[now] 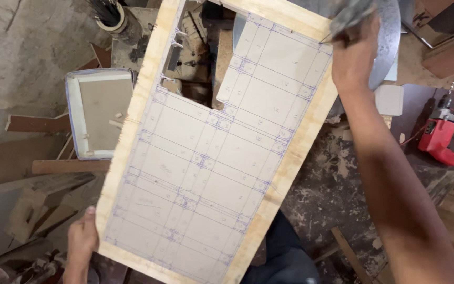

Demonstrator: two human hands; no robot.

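A rectangular wooden frame (295, 152) with pale plywood edges runs across the middle of the head view. A thin sheet (211, 158) marked with blue ruled lines covers most of it, with a cut-out gap near the upper left. My left hand (82, 239) grips the frame's lower-left corner. My right hand (354, 50) is raised at the frame's upper-right corner, closed on a blurred grey tool (350, 13) whose kind I cannot tell.
A red power drill (440, 134) lies on a dark board at the right. A shallow padded tray (98, 113) sits at the left, with a tape roll (112, 18) above it. Wood offcuts, sawdust and boards cover the workbench and floor.
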